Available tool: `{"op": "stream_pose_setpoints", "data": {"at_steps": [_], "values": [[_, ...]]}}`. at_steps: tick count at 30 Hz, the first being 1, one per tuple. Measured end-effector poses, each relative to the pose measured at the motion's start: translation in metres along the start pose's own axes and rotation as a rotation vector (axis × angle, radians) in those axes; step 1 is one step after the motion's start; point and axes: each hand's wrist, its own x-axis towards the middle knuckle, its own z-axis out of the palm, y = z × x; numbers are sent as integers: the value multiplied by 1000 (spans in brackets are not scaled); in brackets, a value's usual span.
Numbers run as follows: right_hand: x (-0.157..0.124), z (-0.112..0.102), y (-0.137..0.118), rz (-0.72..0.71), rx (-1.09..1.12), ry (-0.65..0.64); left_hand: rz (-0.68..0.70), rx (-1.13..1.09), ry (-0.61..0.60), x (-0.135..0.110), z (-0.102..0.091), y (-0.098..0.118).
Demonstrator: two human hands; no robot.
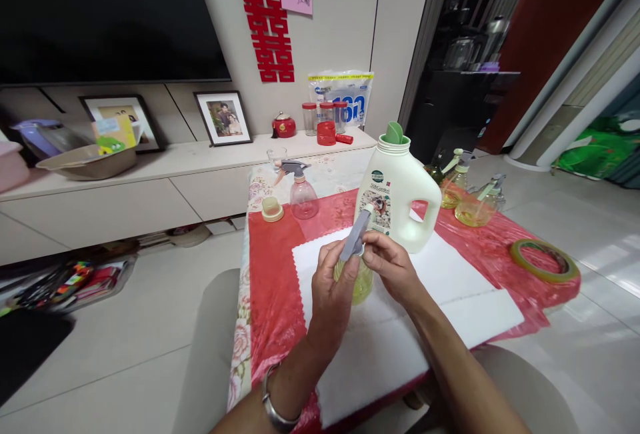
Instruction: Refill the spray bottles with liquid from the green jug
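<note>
So we've got both hands on one bottle (364,289), the one with yellow liquid in it, right over the white mat (470,294) on the table (241,354). Our left hand (331,297) is wrapped around its side and the grey sprayer (357,233), and our right hand (394,269) has thumb and fingers pinched in at the neck. Can't really tell if the base touches the mat, our fingers cover too much.

Just behind it stands the big jug (403,181), upright, with a green piece (394,133) poking out of its mouth. Over to the left, on the red sheet (273,267), we see a see-through bottle (304,202) with its own sprayer, and a pale cap (272,209) beside it. Off right there's a roll of tape (544,262) lying flat, with more yellow bottles (474,213) beyond it.
</note>
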Motion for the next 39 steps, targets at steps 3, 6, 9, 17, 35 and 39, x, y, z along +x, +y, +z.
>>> {"op": "stream_pose_setpoints", "data": {"at_steps": [3, 6, 9, 17, 35, 39], "values": [[0, 1, -2, -11, -31, 9, -14, 1, -5, -1, 0, -1], [0, 3, -4, 2, -52, 41, -33, -23, -1, -2, 1, -3], [0, 6, -5, 41, -54, 71, -52, -70, 16, -3, 3, -4], [-2, 19, -2, 66, -34, 191, -77, -142, 60, -3, 5, 1], [-3, 12, -2, 195, 142, 70, -71, -262, 39, 2, 5, 1], [-2, 8, -8, 180, 131, -9, -86, -255, 15, 3, 3, -1]]}}
